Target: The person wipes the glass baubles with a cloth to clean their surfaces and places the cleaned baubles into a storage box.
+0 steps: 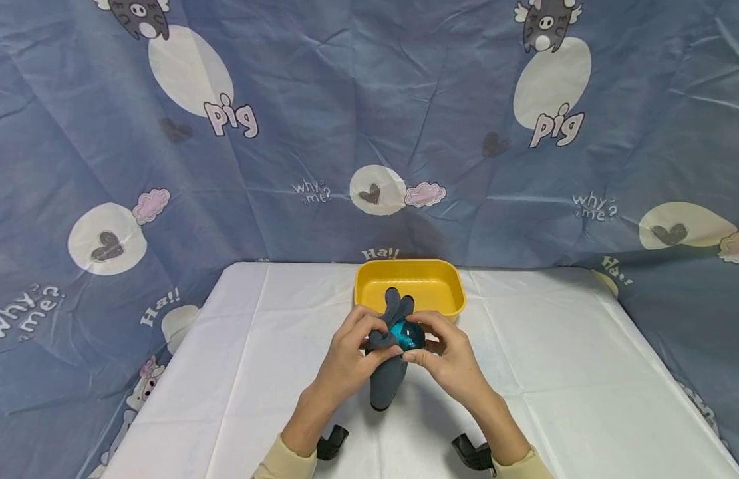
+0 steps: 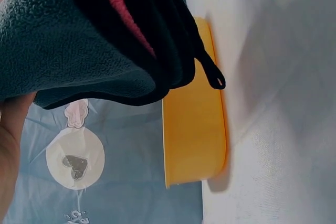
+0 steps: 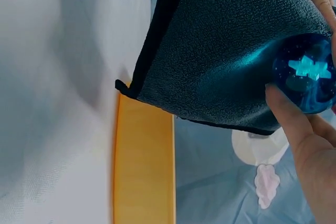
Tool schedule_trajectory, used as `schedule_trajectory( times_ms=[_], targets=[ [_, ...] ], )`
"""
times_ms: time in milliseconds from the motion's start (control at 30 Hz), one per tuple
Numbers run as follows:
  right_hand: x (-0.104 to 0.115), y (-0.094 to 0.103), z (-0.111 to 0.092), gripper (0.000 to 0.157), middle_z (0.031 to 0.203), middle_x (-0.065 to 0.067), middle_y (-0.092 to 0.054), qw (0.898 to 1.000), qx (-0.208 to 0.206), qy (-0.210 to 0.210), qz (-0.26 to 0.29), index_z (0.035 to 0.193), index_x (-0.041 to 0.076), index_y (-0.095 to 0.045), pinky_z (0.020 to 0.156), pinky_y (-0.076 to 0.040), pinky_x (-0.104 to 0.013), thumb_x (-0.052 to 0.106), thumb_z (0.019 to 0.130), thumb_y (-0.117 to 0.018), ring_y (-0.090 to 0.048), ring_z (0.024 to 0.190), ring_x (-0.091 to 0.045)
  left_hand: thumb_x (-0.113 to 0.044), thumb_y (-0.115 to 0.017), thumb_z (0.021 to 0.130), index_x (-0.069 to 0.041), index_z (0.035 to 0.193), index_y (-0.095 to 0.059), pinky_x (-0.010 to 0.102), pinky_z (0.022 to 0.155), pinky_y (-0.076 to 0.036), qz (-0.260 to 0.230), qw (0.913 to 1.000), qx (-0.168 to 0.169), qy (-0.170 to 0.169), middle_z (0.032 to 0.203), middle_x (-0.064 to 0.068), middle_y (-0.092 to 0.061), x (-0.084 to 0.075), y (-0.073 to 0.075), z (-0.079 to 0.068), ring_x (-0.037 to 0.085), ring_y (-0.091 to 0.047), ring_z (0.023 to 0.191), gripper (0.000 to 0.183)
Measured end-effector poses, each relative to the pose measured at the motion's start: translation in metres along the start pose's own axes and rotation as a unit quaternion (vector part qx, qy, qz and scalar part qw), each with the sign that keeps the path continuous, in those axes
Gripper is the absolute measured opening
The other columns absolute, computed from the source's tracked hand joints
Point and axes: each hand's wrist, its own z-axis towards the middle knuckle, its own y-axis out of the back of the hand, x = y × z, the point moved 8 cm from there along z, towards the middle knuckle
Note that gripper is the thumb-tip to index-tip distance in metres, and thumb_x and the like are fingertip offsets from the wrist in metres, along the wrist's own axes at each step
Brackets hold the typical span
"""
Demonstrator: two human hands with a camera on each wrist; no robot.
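Observation:
A dark grey cloth (image 1: 388, 380) with black edging hangs from my left hand (image 1: 353, 347), whose fingers and thumb pinch a bunched fold of it. In the left wrist view the cloth (image 2: 68, 40) shows a strip of pink and a small black hanging loop (image 2: 214, 75). My right hand (image 1: 445, 347) holds a shiny, see-through blue ball (image 1: 408, 334) between thumb and fingers, up against the cloth. In the right wrist view the ball (image 3: 306, 72) has bright reflections, and the cloth (image 3: 226, 51) spreads out beside it. Both hands are raised in front of the yellow tub.
A yellow plastic tub (image 1: 455, 297) stands on the white-covered table (image 1: 561, 359), just beyond the hands. Blue patterned fabric (image 1: 321, 100) hangs behind and at both sides. Black mounts (image 1: 332, 444) sit at the wrists.

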Motion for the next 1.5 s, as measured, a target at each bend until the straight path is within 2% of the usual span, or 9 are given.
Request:
schedule_trajectory(
  times_ms=[167,267,400,633,767,967,1067,1300,1500],
  targets=[
    [0.014,0.001,0.000,0.048,0.121,-0.012,-0.055,1.000,0.001,-0.010,0.003,0.122,0.004,-0.052,0.082,-0.055,-0.030,0.009,0.079,-0.071,-0.060,0.099,-0.027,-0.035,-0.069,0.080,-0.019,0.098,-0.055,0.020,0.068,-0.054,0.001,1.0000,-0.005,-0.006,0.107,-0.001,-0.049,-0.002,0.001,0.000,0.012,-0.056,0.094,0.028],
    [0.014,0.001,0.000,0.046,0.121,-0.012,-0.055,1.000,0.001,-0.028,0.009,0.123,0.003,-0.051,0.080,-0.055,-0.027,0.010,0.081,-0.069,-0.060,0.098,-0.026,-0.035,-0.069,0.080,-0.019,0.097,-0.055,0.019,0.066,-0.054,0.005,0.9999,-0.008,-0.010,0.107,-0.001,-0.049,-0.003,0.001,-0.001,0.011,-0.056,0.094,0.028],
    [0.009,0.000,0.000,0.041,0.119,-0.011,-0.055,0.999,0.001,-0.044,0.017,0.123,0.005,-0.051,0.076,-0.056,-0.024,0.013,0.085,-0.065,-0.061,0.096,-0.020,-0.034,-0.070,0.079,-0.019,0.097,-0.055,0.019,0.067,-0.054,0.006,0.9998,-0.011,-0.017,0.108,-0.001,-0.049,-0.004,0.001,0.000,0.011,-0.056,0.095,0.027],
    [-0.012,0.000,-0.001,0.033,0.109,-0.010,-0.059,0.997,-0.005,-0.071,0.018,0.123,0.016,-0.052,0.072,-0.057,-0.028,0.018,0.091,-0.058,-0.063,0.090,-0.015,-0.029,-0.071,0.079,-0.017,0.097,-0.055,0.016,0.066,-0.054,-0.005,0.9989,-0.016,-0.044,0.108,0.000,-0.049,-0.006,0.000,-0.001,0.011,-0.057,0.094,0.027],
    [-0.006,0.000,-0.002,0.032,0.106,-0.013,-0.061,0.996,-0.002,-0.088,0.034,0.124,0.014,-0.051,0.069,-0.057,-0.031,0.018,0.093,-0.056,-0.065,0.086,-0.018,-0.030,-0.072,0.079,-0.018,0.096,-0.055,0.016,0.064,-0.053,-0.003,0.9988,-0.017,-0.046,0.110,0.000,-0.050,-0.007,-0.001,-0.001,0.010,-0.058,0.095,0.027],
    [0.002,-0.001,-0.001,0.032,0.102,-0.021,-0.062,0.996,0.014,-0.068,0.063,0.124,0.005,-0.048,0.066,-0.058,-0.034,0.015,0.095,-0.053,-0.067,0.082,-0.023,-0.030,-0.073,0.078,-0.019,0.097,-0.055,0.016,0.067,-0.054,-0.001,0.9988,-0.015,-0.047,0.110,-0.003,-0.050,-0.007,-0.002,-0.001,0.009,-0.058,0.098,0.028],
    [-0.008,-0.001,-0.001,0.031,0.102,-0.019,-0.063,0.996,0.011,-0.069,0.064,0.124,0.009,-0.049,0.065,-0.058,-0.032,0.018,0.094,-0.054,-0.068,0.081,-0.020,-0.030,-0.072,0.078,-0.018,0.097,-0.055,0.017,0.069,-0.054,-0.002,0.9988,-0.012,-0.047,0.110,-0.002,-0.050,-0.007,-0.003,-0.001,0.010,-0.059,0.099,0.028],
    [-0.022,0.003,-0.002,0.031,0.102,-0.007,-0.066,0.996,-0.022,-0.081,0.014,0.119,0.023,-0.054,0.066,-0.057,-0.029,0.028,0.090,-0.061,-0.066,0.081,-0.014,-0.029,-0.072,0.078,-0.016,0.097,-0.055,0.018,0.070,-0.055,-0.001,0.9993,-0.008,-0.037,0.111,0.002,-0.051,-0.006,-0.003,-0.001,0.013,-0.060,0.098,0.028],
    [0.008,0.003,0.000,0.035,0.107,-0.012,-0.062,0.998,-0.012,-0.061,-0.003,0.120,0.009,-0.054,0.071,-0.056,-0.026,0.016,0.087,-0.065,-0.064,0.093,-0.019,-0.030,-0.071,0.079,-0.018,0.096,-0.055,0.017,0.066,-0.054,-0.006,0.9995,-0.011,-0.028,0.109,-0.001,-0.050,-0.003,-0.001,-0.001,0.011,-0.058,0.095,0.026]
  ],
)
